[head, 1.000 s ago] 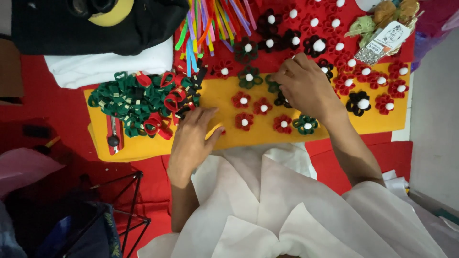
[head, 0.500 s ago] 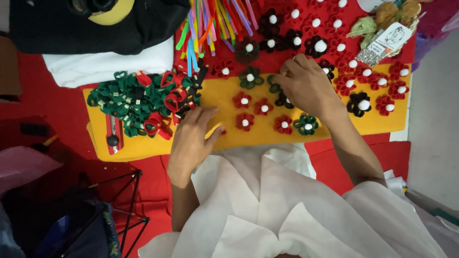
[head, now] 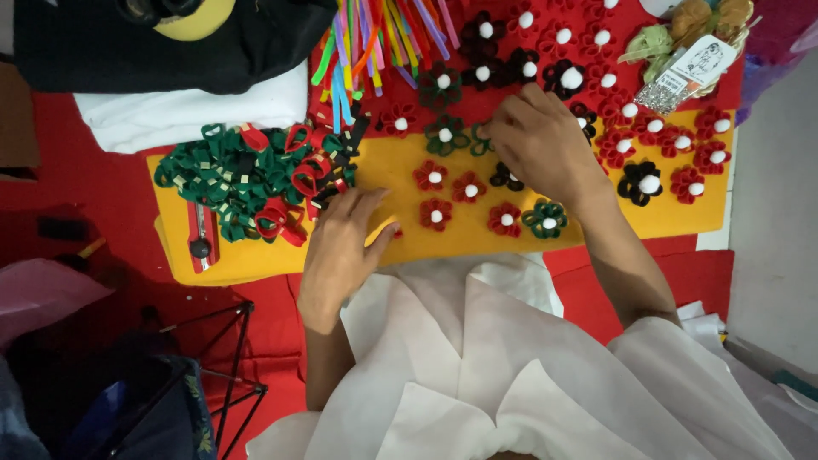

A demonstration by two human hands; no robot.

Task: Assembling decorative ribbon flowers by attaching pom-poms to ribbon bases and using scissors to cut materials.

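Left hand [head: 341,247] lies flat, fingers spread, on the yellow felt sheet [head: 409,238], just right of the heap of green and red ribbon loops [head: 247,183]. Right hand [head: 541,145], fingers curled, reaches a green ribbon flower with white pompom [head: 446,136] farther off; grip hidden. Red-handled utility knife [head: 201,237] lies left.

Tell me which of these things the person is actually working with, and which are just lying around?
In use:
left hand flat on the yellow felt sheet
right hand over the felt flowers
pile of green and red felt loops

Lying about:
utility knife
coloured strips
folded white cloth
black bag
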